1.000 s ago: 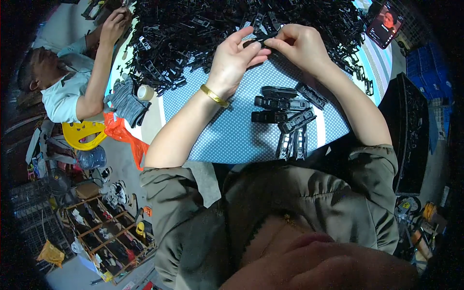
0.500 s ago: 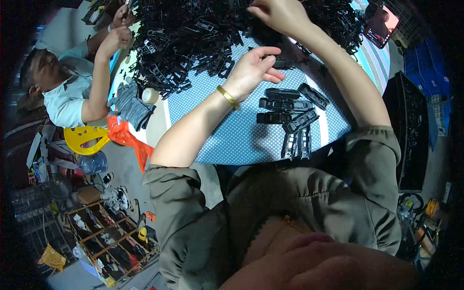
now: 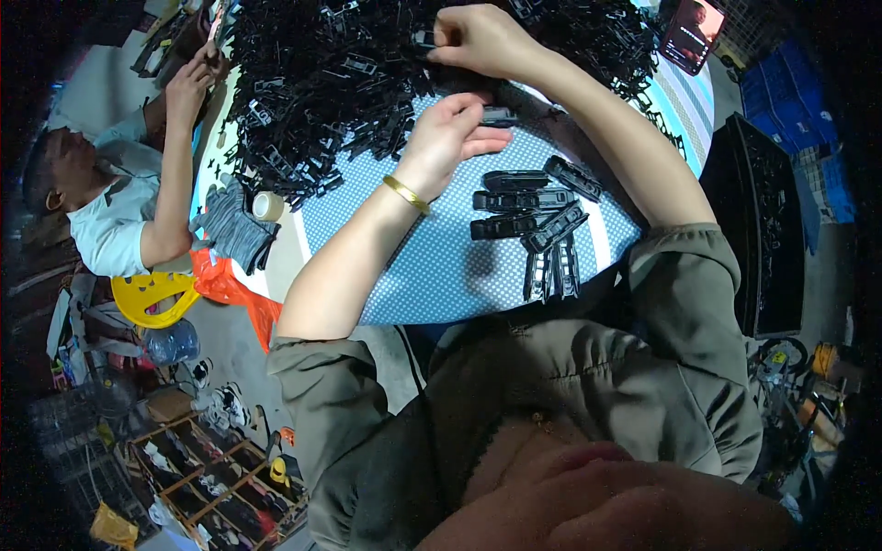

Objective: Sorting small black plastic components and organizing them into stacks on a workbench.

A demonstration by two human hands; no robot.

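Observation:
My left hand point(image 3: 447, 138) is over the patterned tablecloth point(image 3: 413, 266), palm turned sideways and fingers stretched apart. A black plastic part point(image 3: 499, 117) shows just beyond its fingers; I cannot tell whether they touch it. Farther off, at the edge of the heap of black plastic parts point(image 3: 322, 92), my right hand point(image 3: 487, 41) is closed in a pinch. A small black piece point(image 3: 424, 39) sticks out from its thumb and fingers. Nearer to me lies a loose group of long black parts point(image 3: 524, 200), several of them side by side and some slanting across others.
A phone point(image 3: 693, 35) stands at the far right of the table. At the left are a tape roll point(image 3: 267, 206), grey gloves point(image 3: 234, 225) and an orange-red bag point(image 3: 230, 285). A co-worker point(image 3: 119, 207) sits beyond them. Blue crates point(image 3: 785, 96) are stacked at right.
The view has shifted, so the table sits lower and further left. My right hand has moved left over the heap, and a black piece now shows in its pinch.

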